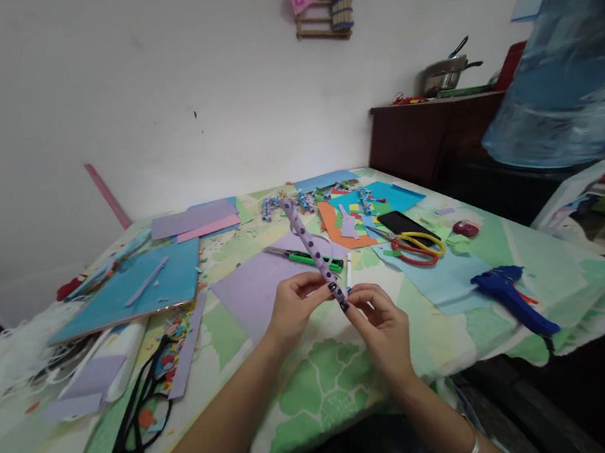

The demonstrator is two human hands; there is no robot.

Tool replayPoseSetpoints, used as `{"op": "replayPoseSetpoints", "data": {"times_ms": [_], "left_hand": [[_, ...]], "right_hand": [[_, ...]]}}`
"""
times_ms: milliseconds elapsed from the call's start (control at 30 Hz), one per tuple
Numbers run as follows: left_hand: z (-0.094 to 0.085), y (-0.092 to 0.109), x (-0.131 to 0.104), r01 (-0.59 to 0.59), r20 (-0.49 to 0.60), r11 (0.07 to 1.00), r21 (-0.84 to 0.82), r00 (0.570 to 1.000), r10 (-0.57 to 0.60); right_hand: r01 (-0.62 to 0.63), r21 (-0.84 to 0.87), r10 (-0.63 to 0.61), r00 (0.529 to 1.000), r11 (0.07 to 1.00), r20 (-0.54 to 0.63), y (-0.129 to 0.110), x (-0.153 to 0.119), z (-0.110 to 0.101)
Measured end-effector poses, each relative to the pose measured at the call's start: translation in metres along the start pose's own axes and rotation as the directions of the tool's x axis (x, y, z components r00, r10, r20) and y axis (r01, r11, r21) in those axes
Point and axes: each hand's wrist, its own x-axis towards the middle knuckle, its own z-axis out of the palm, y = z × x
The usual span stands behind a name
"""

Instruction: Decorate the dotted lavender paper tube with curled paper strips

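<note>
Both my hands hold a purple paper tube (307, 237) with dark dots, tilted with its top end away from me. My left hand (297, 305) pinches it near the lower end, thumb against its side. At the bottom end, the thumb and fingers of my right hand (383, 323) close on it. A thin purple strip curls out beside the tube. Behind it, a green utility knife (315, 260) lies on a purple paper sheet (246, 286). A white pen-like stick (348, 271) is just beyond my right fingers.
Scissors (417, 247), a black phone (403, 225) and a blue glue gun (513, 300) lie to the right. On the left are eyeglasses (138, 419) and blue sheets (169, 274). Small rolled paper pieces (304, 202) sit at the back. A water jug (558, 96) stands beyond the table.
</note>
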Motion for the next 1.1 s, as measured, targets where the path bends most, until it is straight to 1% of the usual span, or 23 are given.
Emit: {"op": "replayPoseSetpoints", "data": {"times_ms": [100,267,400,533,700,833,900,967,1033,1100], "left_hand": [[0.001,0.0,0.0,0.004,0.008,0.999,-0.033,1.0,-0.004],[0.002,0.0,-0.003,0.031,0.041,0.998,-0.051,0.999,-0.029],[0.001,0.001,-0.005,0.035,0.105,0.999,-0.001,0.994,-0.035],[0.0,0.002,-0.003,-0.002,0.116,0.999,0.034,0.993,-0.002],[0.0,0.002,-0.003,0.001,0.115,0.999,0.05,0.993,-0.007],[-0.001,0.003,-0.003,0.042,0.098,0.999,0.033,0.994,-0.045],[-0.002,0.004,-0.003,0.072,0.095,0.997,0.022,0.993,-0.074],[-0.003,0.004,-0.003,0.094,0.107,0.995,0.03,0.99,-0.096],[-0.004,0.004,-0.003,0.107,0.134,0.993,0.051,0.985,-0.113],[-0.005,0.004,-0.003,0.12,0.159,0.99,0.069,0.979,-0.129]], "right_hand": [[0.007,-0.04,-0.007,1.0,0.999,-0.007,0.002,0.0,-0.001],[0.004,-0.006,-0.004,1.0,1.0,-0.019,0.0,0.0,0.001],[0.013,-0.001,-0.013,0.999,1.0,-0.038,-0.004,0.001,0.002],[0.016,-0.007,-0.016,0.999,1.0,-0.044,-0.004,0.001,0.002],[-0.025,0.022,0.025,1.0,0.999,-0.008,-0.001,0.001,0.001],[-0.062,0.104,0.059,0.998,0.993,0.036,-0.002,0.002,-0.001],[-0.111,0.166,0.107,0.994,0.98,0.034,-0.002,0.004,-0.003],[-0.199,0.24,0.201,0.979,0.95,0.019,-0.001,0.007,-0.005],[-0.307,0.334,0.313,0.949,0.891,0.038,-0.001,0.012,-0.006],[-0.399,0.423,0.4,0.912,0.813,0.091,-0.003,0.018,-0.007]]}}
